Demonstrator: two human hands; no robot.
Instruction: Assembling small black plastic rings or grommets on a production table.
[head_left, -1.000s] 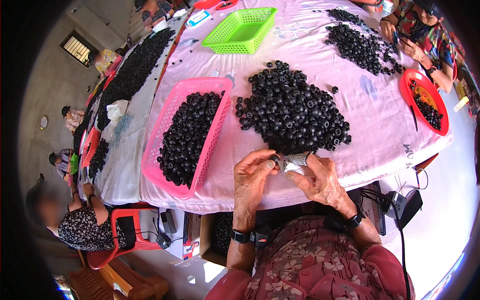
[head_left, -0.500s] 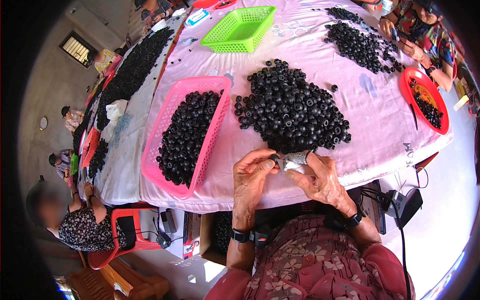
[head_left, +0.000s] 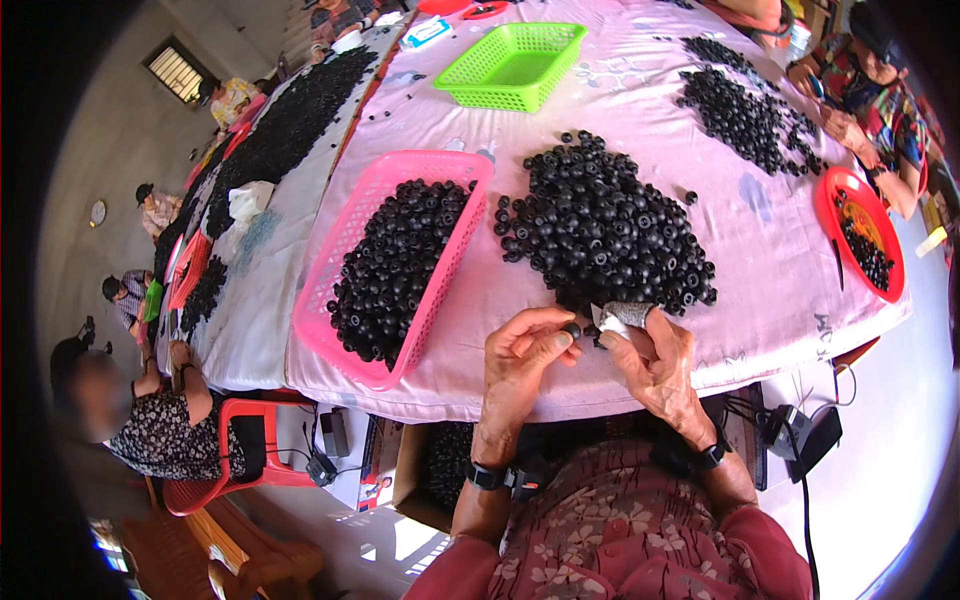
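Observation:
My left hand (head_left: 518,362) pinches a small round black bead-like piece (head_left: 571,330) between thumb and fingertips, over the near table edge. Close on its right, my right hand (head_left: 660,368) is closed on a grey-and-white piece of cloth or wrapping (head_left: 627,316); whether a tool lies inside it I cannot tell. Just beyond both hands spreads a heap of black bead-like pieces (head_left: 615,225), many showing a hole. More of the same black pieces fill part of a pink plastic basket (head_left: 318,285) to the left.
Beyond the heap stands a green basket (head_left: 548,92). A red tray (head_left: 890,288) with black pieces sits at the right edge, near another pile (head_left: 745,115) and a co-worker (head_left: 880,120). On the left, a second table holds a long dark pile (head_left: 300,125). Cables (head_left: 800,465) hang at lower right.
The view has shifted, so the table and baskets sit slightly further right. My hands stay close together, with the black piece now a little apart from the grey-and-white piece.

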